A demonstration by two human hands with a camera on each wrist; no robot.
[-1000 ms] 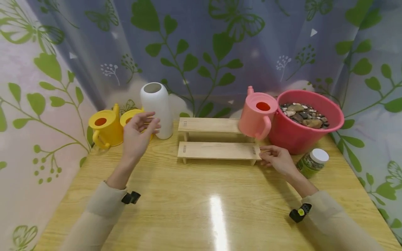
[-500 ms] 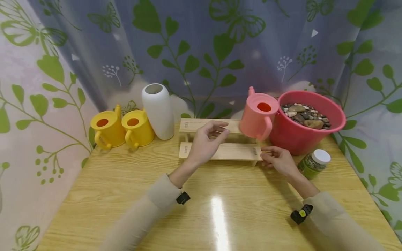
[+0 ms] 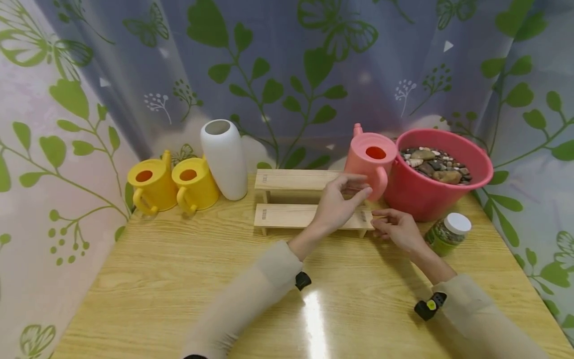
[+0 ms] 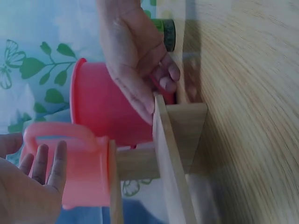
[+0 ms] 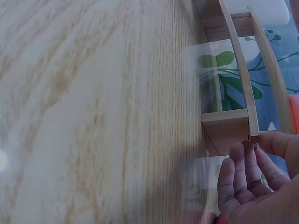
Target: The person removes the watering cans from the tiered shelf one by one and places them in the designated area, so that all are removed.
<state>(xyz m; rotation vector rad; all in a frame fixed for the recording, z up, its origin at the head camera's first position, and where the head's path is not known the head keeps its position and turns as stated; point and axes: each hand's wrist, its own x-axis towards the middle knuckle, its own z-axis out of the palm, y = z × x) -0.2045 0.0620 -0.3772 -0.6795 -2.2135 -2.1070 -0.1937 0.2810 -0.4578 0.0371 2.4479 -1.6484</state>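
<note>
A two-tier wooden shelf stands on the table, with a pink watering can upright at the right end of its upper tier. My left hand is over the shelf just in front of the can, fingers extended and holding nothing. In the left wrist view, the fingers of my left hand overlap the can's body, below its looped handle. My right hand pinches the lower tier's right end; the right wrist view has its thumb on top and its fingers curled underneath.
Two yellow watering cans and a tall white vase stand left of the shelf. At right are a pink bucket of pebbles and a white-lidded jar. A patterned curtain hangs behind the table.
My left hand has travelled right from in front of a yellow watering can and the vase, across the shelf, to the pink can. The right hand keeps its hold on the shelf end.
</note>
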